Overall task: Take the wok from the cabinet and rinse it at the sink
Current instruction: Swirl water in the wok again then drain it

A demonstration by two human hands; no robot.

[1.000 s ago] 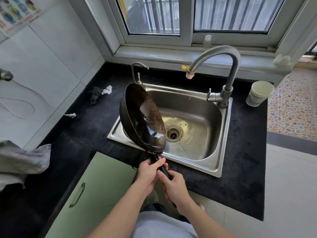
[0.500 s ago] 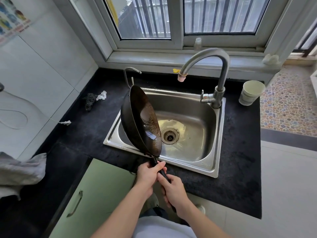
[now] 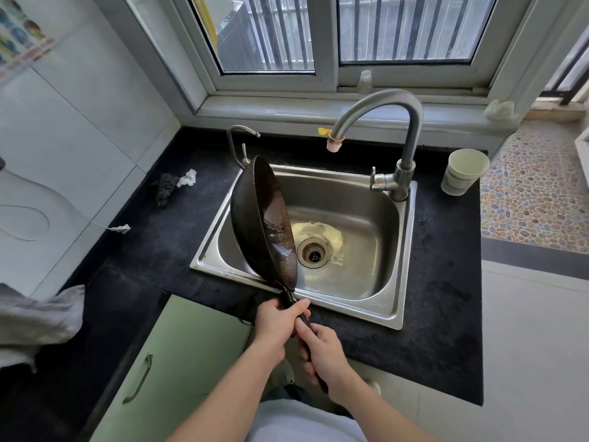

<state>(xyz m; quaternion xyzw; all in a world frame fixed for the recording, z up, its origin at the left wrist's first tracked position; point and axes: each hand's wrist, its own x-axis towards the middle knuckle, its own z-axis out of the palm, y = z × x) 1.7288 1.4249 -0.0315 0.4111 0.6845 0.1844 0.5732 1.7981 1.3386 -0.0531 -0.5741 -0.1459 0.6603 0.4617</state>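
1. The wok [image 3: 263,218] is already out of the cabinet and at the sink [image 3: 376,199], so the fetching step looks done.
2. It is held near the middle of the frame, tipped steeply on edge over the left half of the basin, its open side facing right toward the drain [image 3: 314,252].
3. The left hand [image 3: 275,323] is wrapped closed around the upper part of the handle [image 3: 291,303]; the right hand [image 3: 323,352] is clenched on the handle just below it, lower centre of the frame.
4. No water runs from the faucet [image 3: 411,129] at upper right of centre, and its spout ends to the right of the wok, not above it.
5. The basin floor around the drain gleams wet and a little liquid sits at the wok's lowest edge. My judgement is that rinse water is being poured off, with at most a final shake left.
6. The wok is dark, almost black, with brownish speckled patches and a glossy wet sheen on its inside.
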